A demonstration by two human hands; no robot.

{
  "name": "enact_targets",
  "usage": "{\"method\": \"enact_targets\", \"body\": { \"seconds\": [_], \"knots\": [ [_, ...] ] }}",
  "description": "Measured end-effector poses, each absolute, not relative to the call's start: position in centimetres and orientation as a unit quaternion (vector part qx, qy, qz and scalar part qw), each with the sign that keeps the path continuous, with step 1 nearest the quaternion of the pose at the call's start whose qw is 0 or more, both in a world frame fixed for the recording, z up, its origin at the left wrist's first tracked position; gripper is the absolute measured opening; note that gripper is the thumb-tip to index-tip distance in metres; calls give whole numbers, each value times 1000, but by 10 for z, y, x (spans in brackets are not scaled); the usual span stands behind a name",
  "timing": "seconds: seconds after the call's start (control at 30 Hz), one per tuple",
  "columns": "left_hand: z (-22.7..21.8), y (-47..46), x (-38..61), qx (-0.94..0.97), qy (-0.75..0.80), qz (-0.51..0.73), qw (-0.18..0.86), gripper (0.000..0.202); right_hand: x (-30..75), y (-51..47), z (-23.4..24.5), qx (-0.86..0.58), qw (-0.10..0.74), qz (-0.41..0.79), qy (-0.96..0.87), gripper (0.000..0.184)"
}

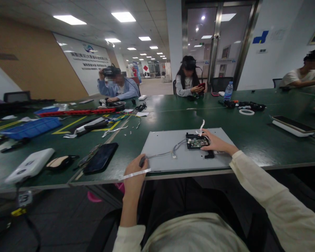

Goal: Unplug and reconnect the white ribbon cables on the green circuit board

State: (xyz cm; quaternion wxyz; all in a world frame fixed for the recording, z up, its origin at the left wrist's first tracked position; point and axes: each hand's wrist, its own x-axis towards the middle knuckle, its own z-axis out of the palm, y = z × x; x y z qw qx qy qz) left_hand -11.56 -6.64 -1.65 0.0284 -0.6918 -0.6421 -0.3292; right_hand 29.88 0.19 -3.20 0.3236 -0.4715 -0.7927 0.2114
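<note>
Currently pinching a dark connector (142,161) in the left hand (133,167), with fingers closed around it at the eight-o'clock edge of a pale panel (157,140). Running from that grip along a grey cable (162,154), toward two-to-three o'clock, to a circuit board (196,142) set in a black housing (191,134), well apart from the left fingers and lying on the panel toward one o'clock of its middle. Spanning the housing's three-o'clock end with the right hand (219,144), with index finger toward twelve and thumb toward six, touching; cannot tell whether gripping firmly or merely resting there. Showing a white strip (202,125) upright beside the right fingertips, and a second strip (136,174) across the left hand. Lying at nine-to-ten o'clock from the left hand, near a dark phone (101,158): nothing further in either grip visible.
</note>
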Motion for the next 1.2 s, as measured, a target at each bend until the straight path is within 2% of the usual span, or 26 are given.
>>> {"method": "enact_targets", "body": {
  "seconds": [0.83, 1.2],
  "knots": [
    [-19, -70, -122, -703, -594, -386, 54, 31, 280, 18, -34, -467, 314, 224, -796, 104],
    [-18, -70, -120, -659, -657, -360, 70, 20, 272, 15, -24, -474, 303, 210, -800, 102]
  ]
}}
